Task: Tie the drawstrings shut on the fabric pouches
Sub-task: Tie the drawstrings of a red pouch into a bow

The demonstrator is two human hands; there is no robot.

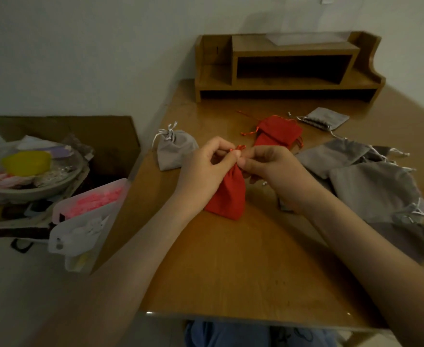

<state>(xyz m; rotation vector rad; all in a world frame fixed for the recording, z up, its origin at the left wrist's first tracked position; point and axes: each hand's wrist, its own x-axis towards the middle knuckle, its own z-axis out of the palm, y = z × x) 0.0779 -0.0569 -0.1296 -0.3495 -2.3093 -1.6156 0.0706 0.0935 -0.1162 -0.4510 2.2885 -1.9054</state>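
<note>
Our left grip (pixel 203 169) and right grip (pixel 271 166) pinched the red drawstrings (pixel 239 147) of the small red cloth pouch (pixel 228 196) on the wooden desk (pixel 231 259). The grey cloth pouch (pixel 174 151) at ten o'clock looked tied; the grey pile (pixel 371 181) at three o'clock did not.

— Where is it open around the held red pouch (pixel 227 194)?
— Six o'clock: bare table (pixel 231 266) to the near edge. Also a bare lane at eleven.
— What blocks?
— Tied grey pouch (pixel 174 150) at ten, red pouches (pixel 278 132) at one, grey pile (pixel 371 181) from two to four, wooden shelf (pixel 288 68) far at twelve.
</note>
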